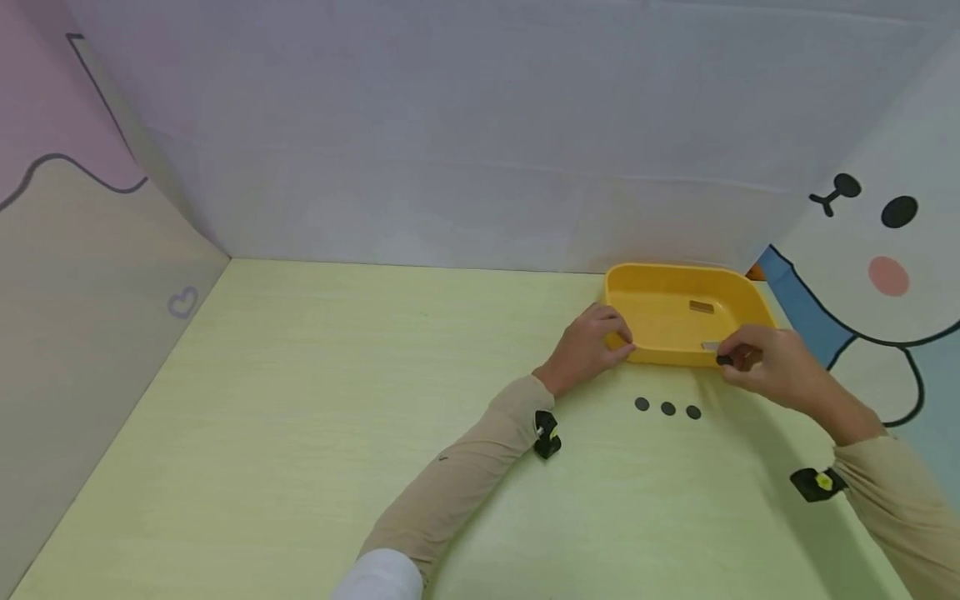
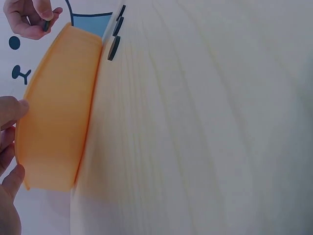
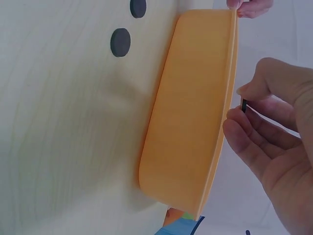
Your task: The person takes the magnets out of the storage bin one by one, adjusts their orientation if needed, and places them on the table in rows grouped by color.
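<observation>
A yellow plastic tray [image 1: 667, 356] stands on the table by the back wall, at the right. My left hand [image 1: 591, 350] grips its front left corner, thumb and fingers at the rim. My right hand [image 1: 783, 371] pinches a small black disc [image 3: 244, 105] between thumb and fingertips, at the front right rim of the tray. Inside the tray lie a small brown rectangular piece [image 1: 701, 307] and a small grey flat piece [image 1: 709, 345], partly hidden by the right hand. In front of the tray, three black discs [image 1: 668, 408] lie in a row.
The pale wood-grain table [image 1: 300, 417] stretches left and forward. A plain light wall [image 1: 450, 167] rises right behind the tray. On the right is a panel with a cartoon face [image 1: 889, 275], close to the right arm.
</observation>
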Demonstrator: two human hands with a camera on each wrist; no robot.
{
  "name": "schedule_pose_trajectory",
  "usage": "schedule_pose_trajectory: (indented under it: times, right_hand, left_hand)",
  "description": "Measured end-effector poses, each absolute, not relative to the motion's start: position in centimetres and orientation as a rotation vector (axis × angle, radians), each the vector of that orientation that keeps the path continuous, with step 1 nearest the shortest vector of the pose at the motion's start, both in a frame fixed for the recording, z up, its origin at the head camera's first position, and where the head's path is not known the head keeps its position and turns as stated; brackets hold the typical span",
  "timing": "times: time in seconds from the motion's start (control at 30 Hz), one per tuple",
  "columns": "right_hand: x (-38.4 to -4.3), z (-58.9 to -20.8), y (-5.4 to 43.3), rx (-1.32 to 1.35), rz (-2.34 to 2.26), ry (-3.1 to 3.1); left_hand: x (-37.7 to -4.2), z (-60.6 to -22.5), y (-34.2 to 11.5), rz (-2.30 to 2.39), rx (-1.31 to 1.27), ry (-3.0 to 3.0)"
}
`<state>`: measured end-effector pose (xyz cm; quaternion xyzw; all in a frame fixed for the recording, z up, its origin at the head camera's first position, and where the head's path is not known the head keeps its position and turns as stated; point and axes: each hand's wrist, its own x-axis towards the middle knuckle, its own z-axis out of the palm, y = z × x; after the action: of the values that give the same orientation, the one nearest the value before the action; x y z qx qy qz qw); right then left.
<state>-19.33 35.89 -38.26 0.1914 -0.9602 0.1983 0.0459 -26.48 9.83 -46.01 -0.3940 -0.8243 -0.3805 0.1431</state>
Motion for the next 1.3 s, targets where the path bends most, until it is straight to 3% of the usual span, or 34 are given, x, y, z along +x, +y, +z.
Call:
schedule_pose_trajectory:
  times: [1.3]
  right_hand:
    - [-16.7, -40.1, 36.3, 0.577, 0.624, -2.970]
  left_hand:
    - [-26.6, -46.4, 9.9, -1.111, -1.136, -2.357]
